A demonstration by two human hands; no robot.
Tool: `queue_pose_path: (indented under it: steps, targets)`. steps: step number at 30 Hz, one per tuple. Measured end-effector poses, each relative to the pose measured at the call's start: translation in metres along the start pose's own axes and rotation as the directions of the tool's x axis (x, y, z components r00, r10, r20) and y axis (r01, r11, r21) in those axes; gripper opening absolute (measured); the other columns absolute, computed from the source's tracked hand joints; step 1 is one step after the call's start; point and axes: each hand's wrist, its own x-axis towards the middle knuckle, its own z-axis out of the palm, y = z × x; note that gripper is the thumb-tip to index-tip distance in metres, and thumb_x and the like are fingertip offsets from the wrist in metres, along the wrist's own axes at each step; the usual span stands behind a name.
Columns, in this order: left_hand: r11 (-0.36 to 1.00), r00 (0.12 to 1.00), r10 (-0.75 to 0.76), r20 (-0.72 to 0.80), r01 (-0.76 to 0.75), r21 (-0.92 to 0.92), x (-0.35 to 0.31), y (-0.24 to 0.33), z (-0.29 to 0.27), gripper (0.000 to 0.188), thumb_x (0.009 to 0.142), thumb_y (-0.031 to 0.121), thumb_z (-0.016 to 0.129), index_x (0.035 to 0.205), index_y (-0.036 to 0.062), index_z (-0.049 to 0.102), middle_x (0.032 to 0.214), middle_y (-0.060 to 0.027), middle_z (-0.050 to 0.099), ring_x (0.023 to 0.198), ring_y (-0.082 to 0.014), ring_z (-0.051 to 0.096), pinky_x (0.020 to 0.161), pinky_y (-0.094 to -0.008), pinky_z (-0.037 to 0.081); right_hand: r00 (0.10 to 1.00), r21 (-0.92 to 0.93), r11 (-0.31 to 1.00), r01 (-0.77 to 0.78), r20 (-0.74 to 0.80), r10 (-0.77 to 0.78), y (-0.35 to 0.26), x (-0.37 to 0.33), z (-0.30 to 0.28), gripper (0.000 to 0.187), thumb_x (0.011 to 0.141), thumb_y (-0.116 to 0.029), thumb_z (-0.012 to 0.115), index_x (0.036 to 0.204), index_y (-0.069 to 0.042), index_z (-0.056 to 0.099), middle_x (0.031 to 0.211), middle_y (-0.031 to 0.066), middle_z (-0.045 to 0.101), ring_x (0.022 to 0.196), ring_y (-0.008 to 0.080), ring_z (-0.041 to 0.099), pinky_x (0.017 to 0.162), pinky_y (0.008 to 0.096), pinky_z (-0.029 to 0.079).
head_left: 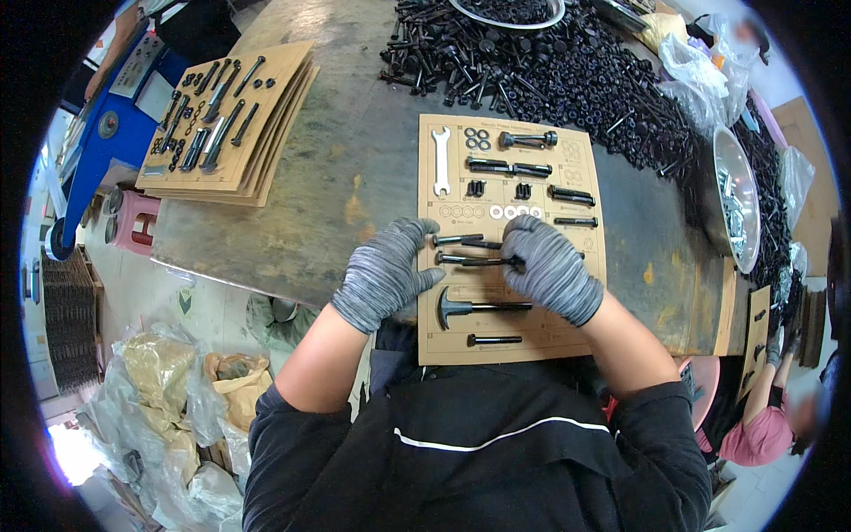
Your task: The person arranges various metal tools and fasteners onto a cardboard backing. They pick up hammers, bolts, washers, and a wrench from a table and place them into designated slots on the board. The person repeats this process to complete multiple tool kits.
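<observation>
Though gloved, hands (470,266) flanking bolt (474,261)

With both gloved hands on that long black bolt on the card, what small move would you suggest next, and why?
Probably settle the long black bolt flat on the cardboard card, then let go. The left hand and right hand pinch its two ends, and it lies parallel to the bolt above.
</observation>
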Motion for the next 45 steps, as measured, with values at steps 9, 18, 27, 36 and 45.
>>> queue_pose_path:
  steps: [9,18,27,36,45]
  targets:
    - [0.967,0.943,-0.167,0.288,0.099,0.236,0.020,0.010,0.016,0.047,0.080,0.034,0.071,0.119,0.0095,0.059,0.105,-0.0139,0.066,0.098,-0.0306,0.065,0.083,-0.0419,0.053,0.989,-0.226,0.963,-0.146,-0.002,0.150,-0.018,0.005,0.013,0.034,0.074,-0.024,0.072,0.101,-0.004,0.065,0.119,0.0150,0.057,0.116,0.0335,0.050,0.100,0.0460,0.039]
    - [0.975,0.964,-0.122,0.237,0.073,0.209,0.017,0.011,0.022,0.049,0.078,0.029,0.073,0.121,0.0081,0.059,0.105,-0.0134,0.066,0.093,-0.0280,0.065,0.083,-0.0379,0.053,0.980,-0.225,0.955,-0.192,0.005,0.198,-0.004,-0.003,0.023,0.033,0.073,-0.029,0.075,0.100,-0.010,0.069,0.130,0.0094,0.056,0.128,0.0311,0.042,0.110,0.0444,0.029]
    - [0.885,0.960,-0.245,0.135,0.278,-0.373,0.009,0.010,0.008,0.070,0.071,0.013,0.077,0.135,0.0037,0.048,0.117,-0.0127,0.064,0.104,-0.0177,0.061,0.090,-0.0316,0.049,0.943,-0.049,0.975,-0.215,-0.269,0.194,0.045,-0.063,-0.047,0.052,0.083,-0.043,0.066,0.116,-0.003,0.061,0.129,0.0192,0.053,0.126,0.0387,0.044,0.106,0.0511,0.033]
    - [0.953,0.863,-0.298,-0.408,0.291,-0.081,0.037,-0.044,0.036,0.046,0.082,0.010,0.071,0.125,0.0020,0.059,0.077,0.0025,0.053,0.068,-0.0089,0.044,0.069,-0.0225,0.045,0.375,-0.185,0.326,-0.927,-0.450,0.811,0.292,-0.214,-0.244,0.036,0.080,-0.006,0.057,0.115,-0.011,0.065,0.113,0.0204,0.064,0.104,0.0373,0.061,0.093,0.0449,0.047]
    - [0.919,0.836,-0.370,-0.406,0.393,-0.027,0.037,-0.054,0.037,0.033,0.086,0.012,0.068,0.117,0.0013,0.062,0.098,-0.0060,0.067,0.076,-0.0110,0.053,0.075,-0.0247,0.048,0.195,-0.051,0.193,-0.980,-0.442,0.876,0.441,-0.232,-0.254,0.050,0.089,-0.038,0.052,0.131,-0.010,0.055,0.130,0.0192,0.056,0.120,0.0338,0.054,0.101,0.0431,0.042]
